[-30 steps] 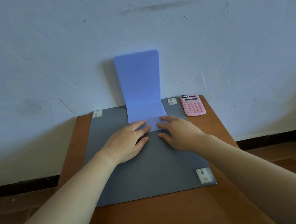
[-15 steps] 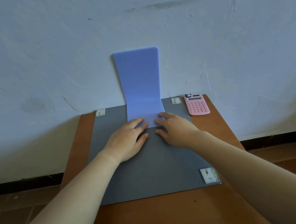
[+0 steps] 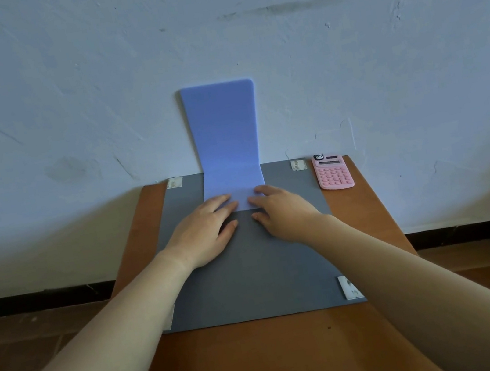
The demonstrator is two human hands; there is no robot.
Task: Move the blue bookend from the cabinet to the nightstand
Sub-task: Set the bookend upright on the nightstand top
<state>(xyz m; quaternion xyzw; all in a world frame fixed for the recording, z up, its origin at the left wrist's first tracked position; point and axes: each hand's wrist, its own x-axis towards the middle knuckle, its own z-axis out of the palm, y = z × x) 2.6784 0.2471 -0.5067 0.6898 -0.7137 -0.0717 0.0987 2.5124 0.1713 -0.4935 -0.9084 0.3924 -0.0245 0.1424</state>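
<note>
Looking down, I lose both my forearms past the lower corners of the frame, and the nightstand (image 3: 264, 358) is cut off along the bottom edge. Its left rear corner is partly in shadow. A grey mat (image 3: 250, 268) covers most of the top; my left arm hides its near left corner, so only three of its pale tape tabs show clearly. The wall (image 3: 61, 86) fills the upper half of the frame, scuffed and patchy.

The bookend (image 3: 226, 143) stands at centre, its tall plate upright against the wall and its foot lying flat on the mat's far edge. The foot's near corners are under my fingertips, so I cannot make out their outline.

My left hand (image 3: 203, 233) lies flat, fingers spread and loosely extended, tips pressing on the foot's left side, thumb resting on the mat. My right hand (image 3: 283, 211) mirrors it on the foot's right side. Neither hand grips anything; both only press down.

A pink calculator (image 3: 333, 171) lies at the upper right of the nightstand, just beside the mat, apart from my right hand.
</note>
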